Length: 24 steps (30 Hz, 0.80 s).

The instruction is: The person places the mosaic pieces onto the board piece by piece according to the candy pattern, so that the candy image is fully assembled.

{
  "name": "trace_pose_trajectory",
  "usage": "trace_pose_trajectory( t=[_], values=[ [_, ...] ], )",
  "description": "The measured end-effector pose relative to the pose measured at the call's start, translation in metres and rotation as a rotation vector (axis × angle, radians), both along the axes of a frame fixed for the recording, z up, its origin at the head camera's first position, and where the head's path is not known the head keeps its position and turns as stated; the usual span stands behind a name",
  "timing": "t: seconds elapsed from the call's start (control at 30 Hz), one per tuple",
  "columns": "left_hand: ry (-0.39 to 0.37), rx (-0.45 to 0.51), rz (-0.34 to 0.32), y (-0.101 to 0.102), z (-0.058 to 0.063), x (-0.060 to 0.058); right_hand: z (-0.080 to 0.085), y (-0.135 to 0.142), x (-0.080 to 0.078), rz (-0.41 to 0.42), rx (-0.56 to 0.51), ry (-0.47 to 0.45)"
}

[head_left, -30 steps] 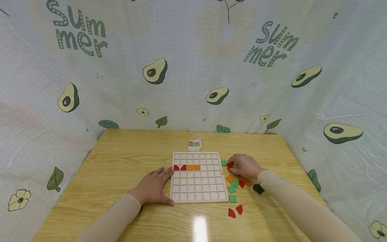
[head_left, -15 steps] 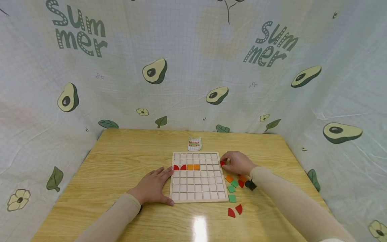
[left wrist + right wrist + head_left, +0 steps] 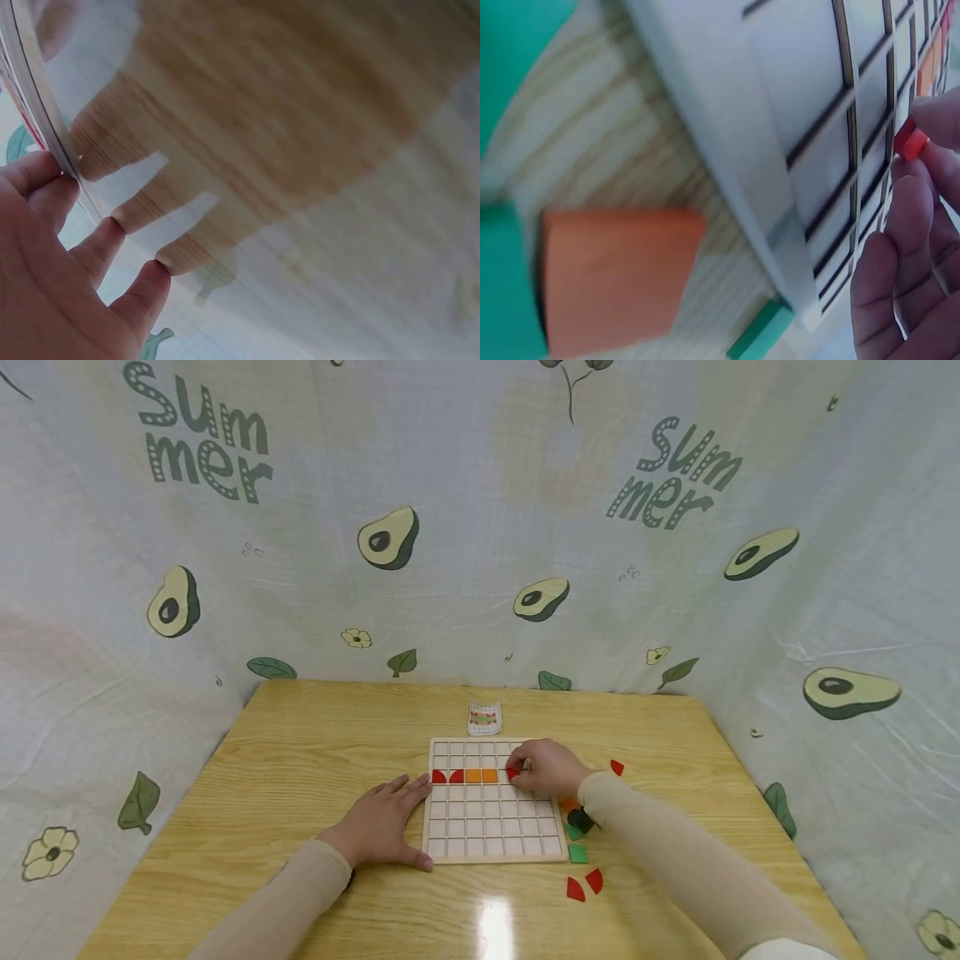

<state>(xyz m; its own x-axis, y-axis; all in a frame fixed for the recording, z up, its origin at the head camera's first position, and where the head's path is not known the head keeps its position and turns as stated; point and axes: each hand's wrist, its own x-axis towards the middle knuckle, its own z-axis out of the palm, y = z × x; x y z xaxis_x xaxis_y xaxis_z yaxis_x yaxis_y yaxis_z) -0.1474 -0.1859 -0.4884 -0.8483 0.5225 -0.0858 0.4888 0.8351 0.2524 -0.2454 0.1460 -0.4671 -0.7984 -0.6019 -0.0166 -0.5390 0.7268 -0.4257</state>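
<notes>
A pale wooden grid board [image 3: 468, 827] lies on the table. In its third row from the far edge, two red quarter-circle tiles [image 3: 447, 777] and two orange square tiles [image 3: 481, 775] sit side by side from the left. My right hand [image 3: 550, 768] is over the board, pinching another red tile [image 3: 909, 139] between thumb and finger. That tile is close above the same row, just right of the orange ones. My left hand [image 3: 382, 822] rests flat with fingers spread, a fingertip and the thumb at the board's left edge. In the left wrist view its fingertips [image 3: 161, 268] touch the table.
Beyond the board lies a small pattern card [image 3: 484, 718]. Loose tiles are along the board's right side: a green square [image 3: 577, 853], an orange one [image 3: 622, 277], and red quarter-circles [image 3: 575, 890] nearer me. A lone red tile [image 3: 617, 767] lies farther right. My right wrist hides some.
My right hand has moved left from among the loose tiles to over the board, carrying the red tile. A red tile at the right has come into view. The left hand stays put.
</notes>
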Motion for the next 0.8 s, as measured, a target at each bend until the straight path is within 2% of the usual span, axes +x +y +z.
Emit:
trace_pose_trajectory(
  t=[0.37,0.8],
  values=[
    [-0.005,-0.021,0.010,0.003,0.005,0.002,-0.005,-0.010,0.002,0.023,0.078,0.103],
    [-0.006,-0.017,0.009,0.002,0.005,0.001,-0.004,-0.014,0.005,0.026,0.083,0.116]
  ],
)
